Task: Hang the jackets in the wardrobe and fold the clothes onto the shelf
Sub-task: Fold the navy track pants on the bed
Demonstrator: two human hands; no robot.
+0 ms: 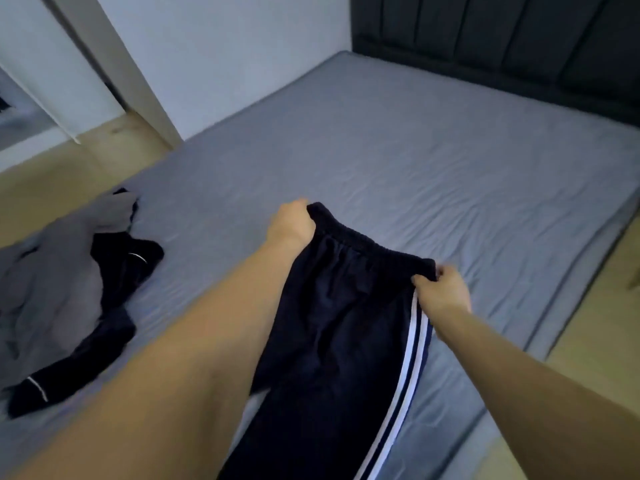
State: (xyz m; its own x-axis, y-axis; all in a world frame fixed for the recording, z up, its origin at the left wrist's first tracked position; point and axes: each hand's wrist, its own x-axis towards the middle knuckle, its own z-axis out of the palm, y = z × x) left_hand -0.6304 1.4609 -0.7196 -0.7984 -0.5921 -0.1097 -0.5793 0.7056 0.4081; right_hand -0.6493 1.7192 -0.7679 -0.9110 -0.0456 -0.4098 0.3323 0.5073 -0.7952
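Holding one pair of dark pants by the waistband, the left hand and right hand each grip a corner over the bed. Two more clothes lie nearby.

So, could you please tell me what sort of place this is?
Most likely a bedroom: a bed with a grey sheet, a dark padded headboard, and clothes heaped on the mattress.

The track pants are dark matt woven cloth with smooth white stripes. The bed sheet is matt, lightly creased cloth; the headboard looks padded; the floor pale wood.
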